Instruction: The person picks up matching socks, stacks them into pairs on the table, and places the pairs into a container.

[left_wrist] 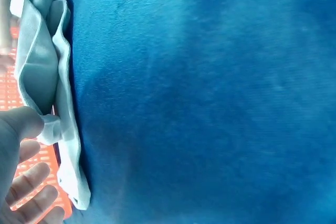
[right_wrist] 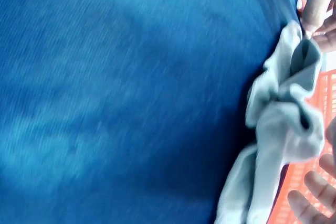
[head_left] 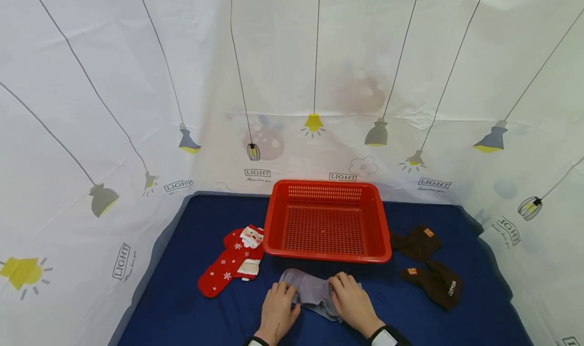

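A soft grey cloth [head_left: 312, 289] with rumpled folds lies on the blue table cover, just in front of the red basket. My left hand [head_left: 277, 305] is at its left end; in the left wrist view its thumb [left_wrist: 27, 121] overlaps the fabric, and the right wrist view shows that hand pinching the tip of the cloth [right_wrist: 278, 119]. Over the right end is my right hand [head_left: 353, 303], its loose fingers [right_wrist: 317, 186] spread beside the cloth in the right wrist view. That hand's thumb is hidden there.
Behind the hands stands a red plastic basket [head_left: 326, 257] with slotted sides. To its left lie red Santa-patterned socks [head_left: 225, 271], to its right two brown socks [head_left: 417, 243]. A white printed curtain [head_left: 283, 82] surrounds the blue table cover [head_left: 182, 305].
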Demonstrator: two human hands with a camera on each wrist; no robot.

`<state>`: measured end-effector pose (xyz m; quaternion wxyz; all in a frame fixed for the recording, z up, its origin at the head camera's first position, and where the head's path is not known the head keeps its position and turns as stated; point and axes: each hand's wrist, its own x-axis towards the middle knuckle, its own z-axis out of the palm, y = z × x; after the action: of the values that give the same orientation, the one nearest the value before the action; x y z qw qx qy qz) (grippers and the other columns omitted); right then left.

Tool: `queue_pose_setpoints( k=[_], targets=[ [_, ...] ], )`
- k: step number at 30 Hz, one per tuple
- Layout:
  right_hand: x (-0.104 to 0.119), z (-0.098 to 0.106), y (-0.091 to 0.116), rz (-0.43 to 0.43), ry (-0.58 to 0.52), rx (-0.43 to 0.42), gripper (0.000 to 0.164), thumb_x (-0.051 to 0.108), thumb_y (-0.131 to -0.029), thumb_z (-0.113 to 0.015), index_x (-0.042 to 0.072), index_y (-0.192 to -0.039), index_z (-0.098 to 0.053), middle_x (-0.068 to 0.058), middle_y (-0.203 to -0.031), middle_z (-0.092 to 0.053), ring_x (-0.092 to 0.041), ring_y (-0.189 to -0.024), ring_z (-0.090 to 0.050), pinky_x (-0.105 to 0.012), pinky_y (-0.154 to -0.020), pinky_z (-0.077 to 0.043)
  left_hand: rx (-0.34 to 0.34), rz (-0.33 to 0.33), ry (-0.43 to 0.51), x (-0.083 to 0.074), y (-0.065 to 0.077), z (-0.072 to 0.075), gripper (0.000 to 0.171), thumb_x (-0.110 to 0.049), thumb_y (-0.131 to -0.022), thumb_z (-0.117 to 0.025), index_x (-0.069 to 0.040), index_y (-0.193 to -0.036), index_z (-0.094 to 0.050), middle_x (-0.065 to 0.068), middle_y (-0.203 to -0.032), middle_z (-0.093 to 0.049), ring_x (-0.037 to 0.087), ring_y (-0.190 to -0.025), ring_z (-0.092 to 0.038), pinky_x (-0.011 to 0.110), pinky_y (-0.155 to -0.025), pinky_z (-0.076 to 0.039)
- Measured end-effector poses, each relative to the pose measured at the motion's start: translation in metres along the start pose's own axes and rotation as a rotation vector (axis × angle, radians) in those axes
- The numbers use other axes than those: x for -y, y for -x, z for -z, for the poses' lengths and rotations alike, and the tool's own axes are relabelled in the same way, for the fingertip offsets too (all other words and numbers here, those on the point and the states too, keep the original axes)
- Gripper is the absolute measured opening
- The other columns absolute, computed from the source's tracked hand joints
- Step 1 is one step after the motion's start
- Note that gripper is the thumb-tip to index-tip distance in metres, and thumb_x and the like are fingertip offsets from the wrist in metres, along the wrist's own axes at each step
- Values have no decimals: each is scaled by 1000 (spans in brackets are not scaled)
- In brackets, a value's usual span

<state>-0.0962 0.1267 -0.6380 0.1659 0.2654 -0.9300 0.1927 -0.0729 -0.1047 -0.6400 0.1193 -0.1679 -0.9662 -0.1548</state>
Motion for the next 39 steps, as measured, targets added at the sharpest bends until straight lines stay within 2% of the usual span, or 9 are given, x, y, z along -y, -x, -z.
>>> queue_pose_setpoints(
  k=[3,6,10,15,23,30,39],
  targets=[
    [-9,-1,4,-3,45,-35,30,5,-79,-81,13,-104,-68,-2,-99,-57,-21,-83,-55,-34,-61,-48,-45,-23,-11,-1,-5,-4,28,-21,-72,-88,-14,-90,-67,2,-91,-57,22,-83,-54,37,-70,-48],
    [-16,-4,9,-23,69,-33,33,6,-75,-82,13,-104,-69,-5,-101,-58,-24,-85,-57,-39,-62,-50,-52,-32,-11,-3,-8,-7,30,-20,-71,-88,-14,-93,-69,3,-93,-58,23,-86,-56,37,-71,-48],
    [-18,-4,13,-87,98,43,36,11,-75,-84,13,-107,-69,-8,-107,-59,-31,-93,-59,-47,-65,-51,-15,-25,-13,-7,-14,-11,34,-20,-72,-88,-14,-101,-71,4,-99,-59,24,-92,-60,38,-75,-50],
    [-17,-4,17,-158,137,126,36,15,-75,-86,12,-105,-66,-10,-108,-58,-36,-95,-59,-52,-66,-50,-17,-40,-49,-9,-19,-17,37,-21,-69,-88,-15,-102,-71,4,-100,-60,25,-91,-62,39,-78,-51],
    [-22,-16,21,-101,179,71,37,11,-69,-88,11,-95,-62,-11,-98,-55,-32,-85,-55,-46,-61,-48,13,-55,-61,-15,-22,-24,36,-20,-68,-88,-16,-99,-70,5,-92,-58,25,-85,-60,38,-71,-51],
    [-19,-17,21,-44,199,9,41,6,-64,-88,10,-89,-56,-11,-91,-50,-29,-76,-50,-41,-55,-43,17,-57,-50,-17,-24,-30,35,-14,-67,-86,-14,-96,-67,5,-89,-56,26,-79,-60,37,-67,-51],
    [-17,-17,20,-38,199,-5,37,4,-67,-85,9,-86,-53,-10,-92,-50,-29,-77,-50,-40,-55,-44,62,-44,-10,-20,-30,-30,32,-8,-67,-85,-14,-88,-62,5,-84,-54,24,-72,-59,36,-62,-50]
  ],
)
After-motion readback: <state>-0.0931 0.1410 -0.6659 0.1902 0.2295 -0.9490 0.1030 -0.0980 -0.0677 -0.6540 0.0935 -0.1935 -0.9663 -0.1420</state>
